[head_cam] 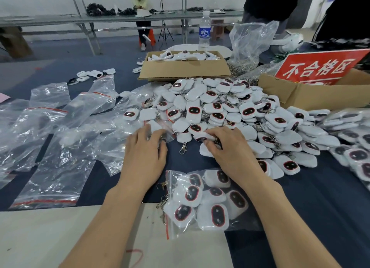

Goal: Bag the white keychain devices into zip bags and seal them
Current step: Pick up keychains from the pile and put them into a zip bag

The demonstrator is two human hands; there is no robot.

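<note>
A small zip bag (162,129) w/ a white device (153,126) inside is gripped by the left hand (144,153), just in front of the pile of devices (230,109) mid-worktop (300,227). A second device (201,138), at the pile's front edge, is pinched by the right hand (228,149). A filled bag (202,203) is laid betw. the forearms; empty bags (60,157) are spread at left.

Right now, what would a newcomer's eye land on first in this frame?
The big pile of white devices at mid-table, spilling to the right, dominates. Both hands work at its near edge: the left hand holds a bag, the right hand a device. A filled bag lies nearest, and a red sign stands in a box far right.
</note>
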